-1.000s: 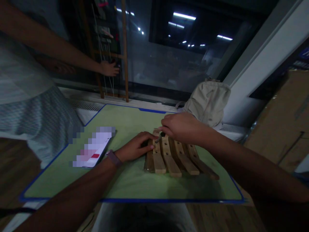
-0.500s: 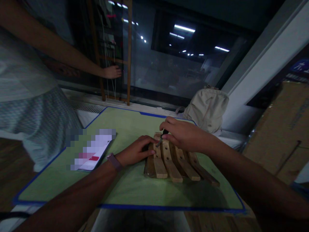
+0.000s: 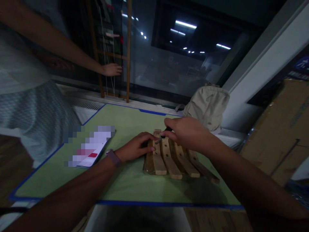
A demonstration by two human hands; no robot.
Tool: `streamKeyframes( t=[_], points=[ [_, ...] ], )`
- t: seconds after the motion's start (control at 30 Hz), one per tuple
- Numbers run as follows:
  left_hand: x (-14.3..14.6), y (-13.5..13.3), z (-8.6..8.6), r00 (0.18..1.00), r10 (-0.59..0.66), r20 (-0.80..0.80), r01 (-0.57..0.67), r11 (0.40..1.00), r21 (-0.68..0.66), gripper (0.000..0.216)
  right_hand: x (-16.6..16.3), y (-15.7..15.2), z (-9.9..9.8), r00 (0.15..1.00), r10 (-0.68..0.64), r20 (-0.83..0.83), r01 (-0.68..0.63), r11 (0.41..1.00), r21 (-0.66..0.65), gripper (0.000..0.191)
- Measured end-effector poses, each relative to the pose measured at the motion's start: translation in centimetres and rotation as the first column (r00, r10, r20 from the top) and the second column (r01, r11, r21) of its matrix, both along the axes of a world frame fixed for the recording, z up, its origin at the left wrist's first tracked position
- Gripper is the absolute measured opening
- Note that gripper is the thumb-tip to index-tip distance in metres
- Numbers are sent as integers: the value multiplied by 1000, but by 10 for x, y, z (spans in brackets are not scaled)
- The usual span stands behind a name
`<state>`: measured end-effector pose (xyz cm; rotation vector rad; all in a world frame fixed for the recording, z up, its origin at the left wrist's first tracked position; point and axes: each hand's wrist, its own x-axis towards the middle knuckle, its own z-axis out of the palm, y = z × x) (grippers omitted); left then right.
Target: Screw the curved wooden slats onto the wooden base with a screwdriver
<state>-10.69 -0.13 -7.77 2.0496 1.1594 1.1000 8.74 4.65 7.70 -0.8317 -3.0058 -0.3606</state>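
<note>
Green tabletop (image 3: 125, 119) bears holed wooden slats (image 3: 185, 160), work seemingly unfinished: at their one o'clock, right hand (image 3: 188, 131) grips a tool (image 3: 159, 140); at nine, left hand (image 3: 132, 149) touches, hold unclear.

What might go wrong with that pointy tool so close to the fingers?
The slim metal tool with a black handle, held in the right grip, might slip off the leftmost pale wooden strip and poke the left grip, whose fingers are near its tip. The left arm could also nudge the flat phone with a white screen beside it.
</note>
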Motion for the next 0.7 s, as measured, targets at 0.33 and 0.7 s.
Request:
streamKeyframes(
  t=[0.33,0.7],
  points=[
    [-2,1,-2,1000,-7,-10,7,1000,8,34,-11,16,-4,979,112,-172,-135,982,-133,21],
    [-3,0,-3,1000,12,3,-12,999,-30,35,-14,14,-8,966,183,-182,-217,958,-186,16]
  ],
)
